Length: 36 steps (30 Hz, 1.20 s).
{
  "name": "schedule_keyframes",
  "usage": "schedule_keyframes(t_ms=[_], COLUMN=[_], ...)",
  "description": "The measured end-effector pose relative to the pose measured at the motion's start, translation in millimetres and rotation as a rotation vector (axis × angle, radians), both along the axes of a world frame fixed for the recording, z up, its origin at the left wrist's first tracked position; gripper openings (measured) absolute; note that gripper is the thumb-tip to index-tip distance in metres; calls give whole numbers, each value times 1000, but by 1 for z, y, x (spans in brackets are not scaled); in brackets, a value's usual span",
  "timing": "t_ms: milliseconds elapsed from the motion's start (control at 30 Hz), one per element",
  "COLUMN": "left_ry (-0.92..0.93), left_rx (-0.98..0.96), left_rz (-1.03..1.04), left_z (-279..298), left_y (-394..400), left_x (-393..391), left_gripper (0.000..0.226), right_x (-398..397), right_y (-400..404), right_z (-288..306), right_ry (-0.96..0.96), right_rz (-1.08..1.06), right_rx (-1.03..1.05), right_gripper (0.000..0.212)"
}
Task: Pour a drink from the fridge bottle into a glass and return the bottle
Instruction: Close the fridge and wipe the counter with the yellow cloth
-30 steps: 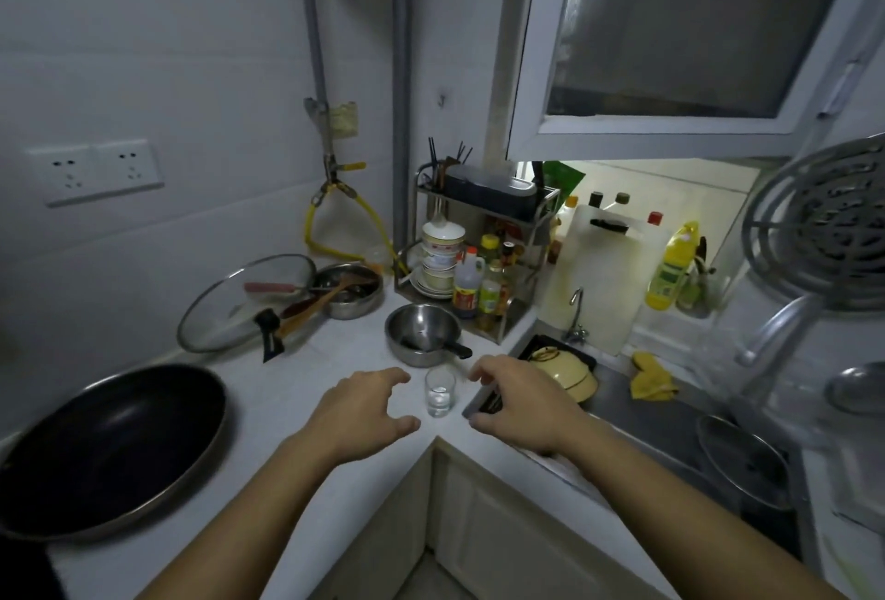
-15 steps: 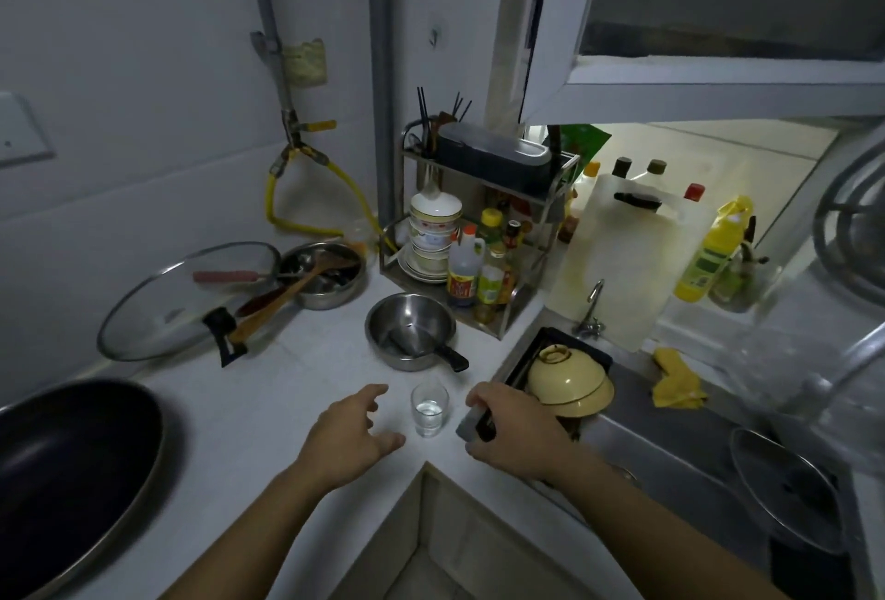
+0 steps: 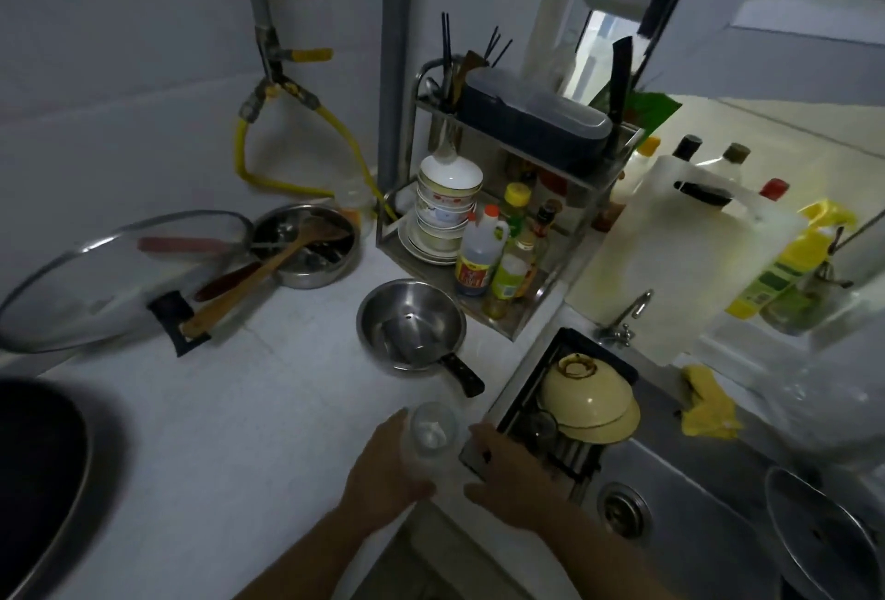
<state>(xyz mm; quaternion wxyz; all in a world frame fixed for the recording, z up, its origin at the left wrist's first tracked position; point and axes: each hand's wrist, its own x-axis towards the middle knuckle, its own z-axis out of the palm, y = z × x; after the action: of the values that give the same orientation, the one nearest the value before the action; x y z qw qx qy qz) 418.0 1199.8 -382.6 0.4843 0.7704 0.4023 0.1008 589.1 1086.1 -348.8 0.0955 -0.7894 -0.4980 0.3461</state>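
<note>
A small clear glass (image 3: 432,431) with a little clear liquid at its bottom is at the front corner of the white counter (image 3: 249,417). My left hand (image 3: 388,468) is wrapped around its left side, thumb under and fingers along the wall; the glass looks blurred and slightly tilted. My right hand (image 3: 515,480) rests just right of the glass on the counter corner by the sink (image 3: 680,503), holding nothing, with its fingers loosely apart. No fridge or fridge bottle is in view.
Just behind the glass stands a steel saucepan (image 3: 411,326) with a black handle. At the back corner is a metal rack (image 3: 503,226) of bowls and condiment bottles. Yellow bowls (image 3: 591,401) lie upturned in the sink. A black pan (image 3: 38,480) and a glass lid (image 3: 115,274) are at left.
My left hand has closed around the glass, which it was only reaching toward before. The view has tipped downward and moved closer to the counter. My right hand stays by the sink corner.
</note>
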Motion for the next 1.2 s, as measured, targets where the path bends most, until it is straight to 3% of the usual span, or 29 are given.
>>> schedule_keyframes(t_ms=[200,400,600,800,1200], left_ry=[-94,-104,-137,-159,-79], left_rx=[-97,-100,-69,-9,-13], left_rz=[201,328,439,618,934], left_z=[-34,-36,-35,-8,9], left_y=[-2,-4,-10,-25,-86], left_x=[26,41,25,-35,-216], left_gripper=[80,67,64,49,59], right_x=[19,32,32,-1,-102], right_y=[13,27,38,57,74], right_z=[-31,-36,-41,-35,-39], right_ry=[108,153,133,31,-99], right_rz=[61,157,191,368,644], right_rx=[-85,-31,7,-8,29], right_gripper=[81,59,62,68,74])
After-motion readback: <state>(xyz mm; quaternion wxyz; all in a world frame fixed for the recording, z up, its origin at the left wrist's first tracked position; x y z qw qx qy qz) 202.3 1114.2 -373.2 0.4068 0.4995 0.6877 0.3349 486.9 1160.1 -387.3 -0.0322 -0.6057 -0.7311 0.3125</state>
